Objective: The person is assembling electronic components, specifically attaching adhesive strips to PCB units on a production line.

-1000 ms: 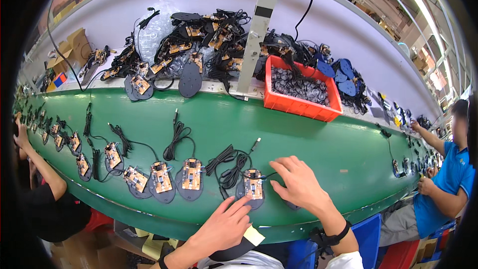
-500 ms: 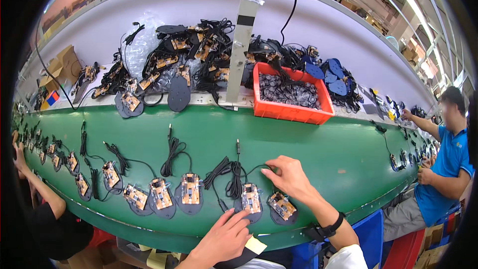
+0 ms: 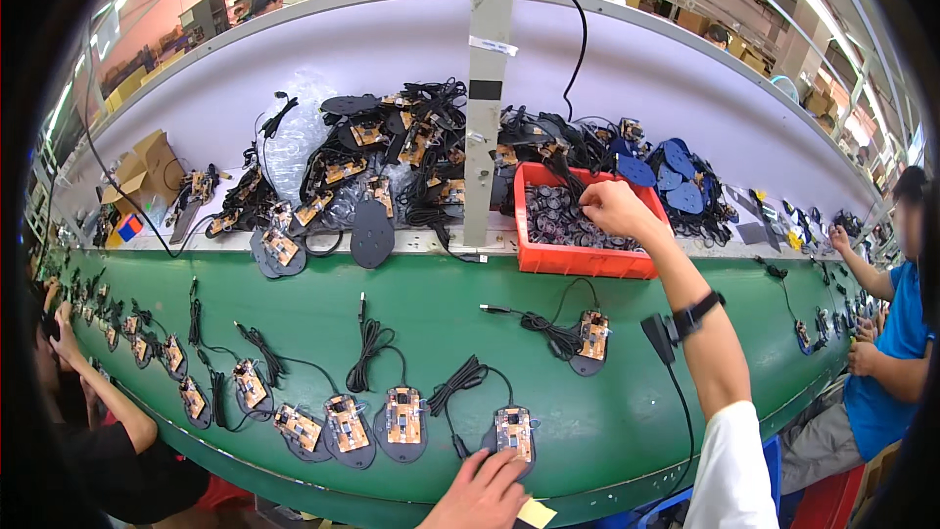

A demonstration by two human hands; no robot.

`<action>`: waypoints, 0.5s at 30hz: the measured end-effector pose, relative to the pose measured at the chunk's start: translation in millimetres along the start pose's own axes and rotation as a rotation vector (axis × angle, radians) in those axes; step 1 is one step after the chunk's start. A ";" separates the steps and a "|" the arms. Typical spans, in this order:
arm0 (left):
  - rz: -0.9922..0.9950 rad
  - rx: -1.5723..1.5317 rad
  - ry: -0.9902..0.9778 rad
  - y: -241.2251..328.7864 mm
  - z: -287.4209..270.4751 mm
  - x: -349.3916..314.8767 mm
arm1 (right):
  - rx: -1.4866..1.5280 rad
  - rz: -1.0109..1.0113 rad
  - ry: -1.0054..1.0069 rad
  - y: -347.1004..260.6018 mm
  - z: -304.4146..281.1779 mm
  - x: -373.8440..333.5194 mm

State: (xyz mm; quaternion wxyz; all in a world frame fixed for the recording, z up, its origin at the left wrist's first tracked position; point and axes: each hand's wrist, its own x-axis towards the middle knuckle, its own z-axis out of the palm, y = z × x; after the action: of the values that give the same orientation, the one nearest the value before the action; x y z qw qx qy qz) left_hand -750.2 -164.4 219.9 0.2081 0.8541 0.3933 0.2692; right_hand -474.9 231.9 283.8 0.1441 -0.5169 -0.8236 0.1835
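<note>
My left hand (image 3: 480, 492) lies at the near edge of the belt, its fingers stretched against a mouse circuit board (image 3: 513, 431) on a dark rounded base. A bundled black cable (image 3: 458, 390) runs from that board. Over a red bin (image 3: 587, 263) of small round grey pieces (image 3: 560, 219), my right hand (image 3: 615, 208) has its fingertips pinched down; whatever they grip is hidden. A strap and a black device circle my right wrist. Between my hands and the bin lies another board (image 3: 593, 335) on its base, its coiled cable (image 3: 553, 335) to the left.
Several more boards with cables, including one board (image 3: 402, 416), line the green belt (image 3: 323, 279) to the left. A heap of cabled boards (image 3: 343, 171) and blue bases (image 3: 676, 176) fill the shelf behind. A post (image 3: 486, 118) stands beside the bin. Co-workers sit on both sides.
My right hand has left a cable near the belt's front and reached into the red bin. The rightmost board now lies farther away with its cable beside it. The view has tilted up.
</note>
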 end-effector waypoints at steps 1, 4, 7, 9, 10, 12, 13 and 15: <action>0.031 0.038 0.021 2.5 4.3 6.1 | -0.288 0.088 -0.057 8.9 8.8 10.7; 0.041 0.098 -0.004 8.8 13.7 25.6 | -0.537 0.169 -0.084 29.6 25.1 22.9; -0.008 0.152 -0.042 3.0 16.3 30.5 | -0.469 0.143 -0.021 39.7 30.9 10.4; -0.031 0.159 -0.011 -4.0 19.2 23.7 | -0.491 0.113 0.024 26.0 38.8 3.9; -0.035 0.169 -0.019 -4.6 19.5 22.9 | -0.407 0.215 0.014 18.6 36.9 7.0; -0.027 0.146 -0.025 -3.8 10.4 25.2 | -0.448 0.232 0.036 8.8 42.9 3.0; -0.028 0.120 -0.027 -6.2 4.8 29.3 | -0.491 0.242 0.050 7.4 43.7 2.2; -0.029 0.115 -0.042 -19.2 -2.6 32.5 | -0.506 0.183 0.069 8.4 42.8 2.7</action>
State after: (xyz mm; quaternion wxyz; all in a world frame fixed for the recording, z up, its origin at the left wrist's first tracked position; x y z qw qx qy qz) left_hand -744.8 -127.0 220.7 0.1705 0.8644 0.4160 0.2251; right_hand -487.6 231.1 242.0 0.0208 -0.6148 -0.7877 -0.0336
